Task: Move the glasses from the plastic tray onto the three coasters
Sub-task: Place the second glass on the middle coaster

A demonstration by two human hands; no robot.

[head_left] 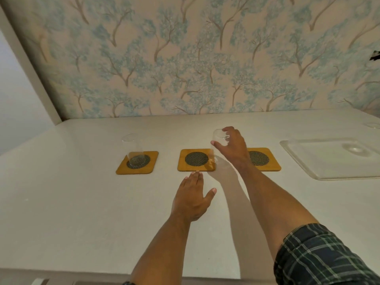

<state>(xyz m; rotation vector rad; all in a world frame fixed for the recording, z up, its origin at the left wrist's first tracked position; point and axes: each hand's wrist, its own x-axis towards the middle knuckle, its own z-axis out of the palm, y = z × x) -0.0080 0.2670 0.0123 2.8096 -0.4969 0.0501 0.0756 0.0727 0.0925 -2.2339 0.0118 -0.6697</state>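
Three wooden coasters with dark mesh centres lie in a row on the white table. A clear glass (134, 150) stands upright on the left coaster (137, 163). My right hand (233, 146) grips a second clear glass (218, 149) near its rim, holding it between the middle coaster (196, 160) and the right coaster (264, 159), over the middle one's right edge. My left hand (193, 197) rests flat on the table, its fingertips touching the middle coaster's front edge. The clear plastic tray (329, 159) sits at the right; a third glass (373, 125) shows faintly beyond it.
A wall with tree-pattern wallpaper rises directly behind the table. The table's near edge runs along the bottom of the view, and its left edge slants away at the far left.
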